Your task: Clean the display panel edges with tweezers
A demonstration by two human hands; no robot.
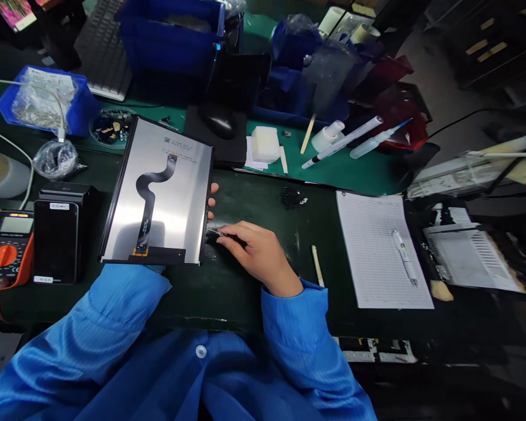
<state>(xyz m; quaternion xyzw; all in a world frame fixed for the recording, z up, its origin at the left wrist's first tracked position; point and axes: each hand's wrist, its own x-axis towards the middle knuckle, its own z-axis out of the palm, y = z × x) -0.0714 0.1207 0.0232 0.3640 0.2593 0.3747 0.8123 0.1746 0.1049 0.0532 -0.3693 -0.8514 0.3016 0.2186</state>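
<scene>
Steadying the display panel (158,193) at 11 o'clock, the left hand (212,202) grips it from below, fingertips curled round its right edge. The right hand (260,257), at 12 o'clock, pinches a slim metal tool (217,233) just beside that edge, above the dark bench mat (307,234). Work at this edge calls for a firm panel hold, with the flex cable (151,199) undisturbed.

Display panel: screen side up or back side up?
Back side up: the panel's silver backing faces the camera, showing a QR label and black flex cable.
</scene>
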